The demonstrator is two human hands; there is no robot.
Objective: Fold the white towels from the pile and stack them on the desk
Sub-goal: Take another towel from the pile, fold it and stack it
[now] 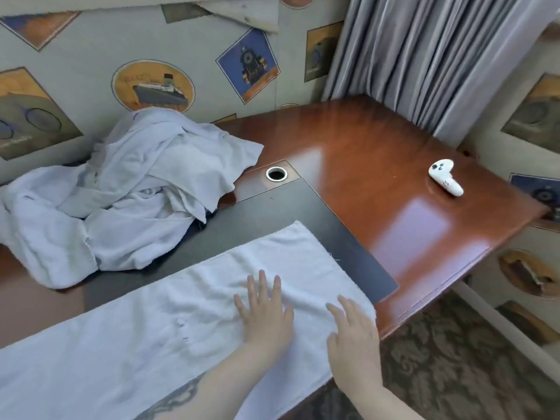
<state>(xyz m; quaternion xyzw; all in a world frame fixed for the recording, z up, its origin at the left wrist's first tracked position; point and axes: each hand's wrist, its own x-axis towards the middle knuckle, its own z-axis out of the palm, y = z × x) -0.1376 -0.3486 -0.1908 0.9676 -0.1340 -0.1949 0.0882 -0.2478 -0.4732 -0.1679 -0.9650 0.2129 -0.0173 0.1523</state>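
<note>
On the desk [394, 165], the towel [121, 344] lies flat under the spread left hand [265, 310] and right hand [353, 331].

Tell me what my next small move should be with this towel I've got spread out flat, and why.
Probably take the towel's right end and fold it over toward the left. It lies flat along the desk, your left hand and right hand resting open on it near that end, and the pile still waits.
</note>
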